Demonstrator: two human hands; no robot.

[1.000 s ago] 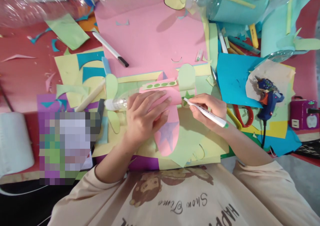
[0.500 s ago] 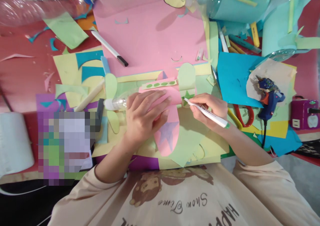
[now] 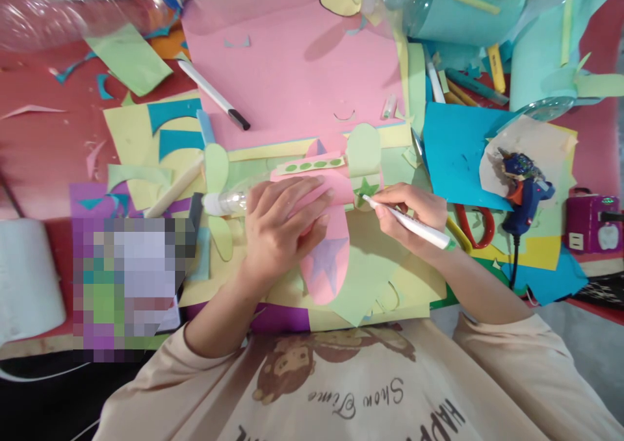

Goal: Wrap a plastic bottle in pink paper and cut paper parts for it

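Observation:
A small plastic bottle (image 3: 233, 201) wrapped in pink paper (image 3: 336, 191) lies on its side in the middle of the table, with light-green paper blades at its cap and a pink wing (image 3: 325, 262) bearing a purple star. My left hand (image 3: 280, 226) lies flat over the pink wrap and presses it down. My right hand (image 3: 407, 214) grips a white marker (image 3: 407, 222) with a green end. The marker's tip touches a green star (image 3: 366, 188) drawn on the light-green tail piece (image 3: 363, 152).
Coloured paper sheets and scraps cover the red table (image 3: 39, 149). A large pink sheet (image 3: 297, 71) with a black-capped marker (image 3: 214, 95) lies behind. A blue glue gun (image 3: 524, 191), red-handled scissors (image 3: 472, 223) and a purple box (image 3: 592, 223) sit at the right. Clear bottles line the far edge.
My right hand has shifted slightly right, and the marker tip has moved a little along the green star. My left hand has stayed in place.

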